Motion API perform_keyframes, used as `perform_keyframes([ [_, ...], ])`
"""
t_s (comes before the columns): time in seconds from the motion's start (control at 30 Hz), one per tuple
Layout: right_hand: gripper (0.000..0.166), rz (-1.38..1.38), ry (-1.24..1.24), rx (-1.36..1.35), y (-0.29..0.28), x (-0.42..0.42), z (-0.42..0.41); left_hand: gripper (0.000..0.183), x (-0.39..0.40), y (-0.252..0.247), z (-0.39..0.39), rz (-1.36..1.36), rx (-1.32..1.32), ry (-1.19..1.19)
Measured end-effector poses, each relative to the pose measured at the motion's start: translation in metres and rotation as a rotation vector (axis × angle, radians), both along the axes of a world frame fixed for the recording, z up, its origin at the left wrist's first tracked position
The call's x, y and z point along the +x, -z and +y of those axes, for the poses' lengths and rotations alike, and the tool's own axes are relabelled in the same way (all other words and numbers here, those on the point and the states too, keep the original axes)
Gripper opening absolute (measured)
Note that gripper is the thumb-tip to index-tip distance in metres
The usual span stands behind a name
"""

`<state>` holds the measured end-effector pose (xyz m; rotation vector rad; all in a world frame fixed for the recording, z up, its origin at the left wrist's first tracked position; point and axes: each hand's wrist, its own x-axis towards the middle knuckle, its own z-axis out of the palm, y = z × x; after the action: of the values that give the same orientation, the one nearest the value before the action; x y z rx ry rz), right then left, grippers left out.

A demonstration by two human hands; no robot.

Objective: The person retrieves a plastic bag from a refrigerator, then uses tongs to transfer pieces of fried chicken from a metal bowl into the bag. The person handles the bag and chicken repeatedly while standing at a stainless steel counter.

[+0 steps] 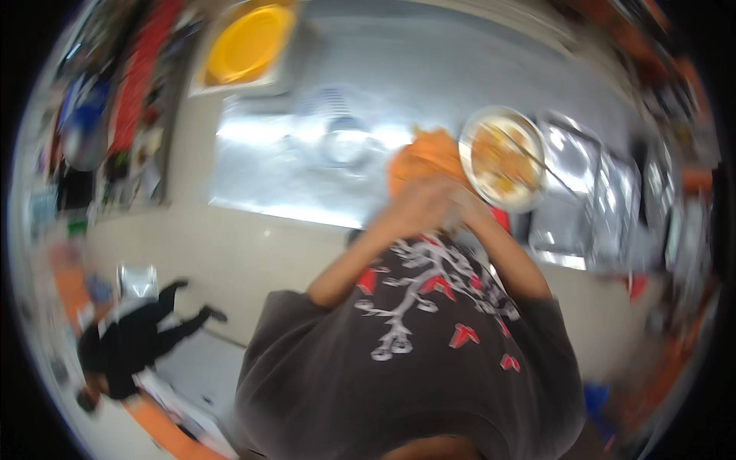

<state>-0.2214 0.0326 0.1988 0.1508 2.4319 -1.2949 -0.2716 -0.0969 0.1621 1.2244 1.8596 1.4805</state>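
My left hand [422,198] and my right hand [462,206] come together in front of my body, at the near edge of a metal work table [299,198]. Motion blur hides their fingers, so whether they grip anything is unclear. Just beyond them, a crumpled orange cloth or bag [428,158] lies on the table, close against my left hand. To its right sits a round pan [467,167] containing orange and pale food [500,161]. A long thin utensil [546,167] leans across the pan's rim. Something red [500,218] shows beside my right forearm.
Rectangular metal trays [566,230] stand right of the pan. A clear round container [347,144] is on the table's left half. A yellow basin [250,43] sits at the far left corner. Another person [123,345] in dark clothes is off to the left.
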Motion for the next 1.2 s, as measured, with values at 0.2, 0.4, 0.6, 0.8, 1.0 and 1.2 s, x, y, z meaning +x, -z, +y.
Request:
perform_keyframes([
  [0.2, 0.039, 0.003, -0.051, 0.168, 0.005, 0.026, 0.000, 0.018, 0.010, 0.013, 0.012, 0.049, 0.062, 0.068],
  [0.4, 0.039, -0.045, -0.124, 0.268, 0.010, 0.047, 0.011, 0.018, 0.010, -0.010, 0.004, -0.008, 0.270, -0.117],
  [0.6, 0.039, -0.027, -0.137, 0.272, 0.004, 0.065, 0.005, 0.017, 0.017, -0.062, -0.028, -0.025, 0.314, -0.225],
  [0.8, 0.039, -0.066, -0.109, 0.296, 0.019, 0.070, 0.014, 0.020, 0.004, -0.014, -0.002, -0.051, 0.378, -0.257],
  [1.0, 0.039, -0.051, -0.080, 0.331, 0.011, 0.063, 0.012, 0.016, 0.001, -0.026, -0.006, -0.117, 0.392, -0.194],
  [1.2, 0.039, -0.053, -0.071, 0.351, 0.012, 0.072, 0.027, 0.015, -0.002, -0.027, -0.004, -0.136, 0.406, -0.218],
])
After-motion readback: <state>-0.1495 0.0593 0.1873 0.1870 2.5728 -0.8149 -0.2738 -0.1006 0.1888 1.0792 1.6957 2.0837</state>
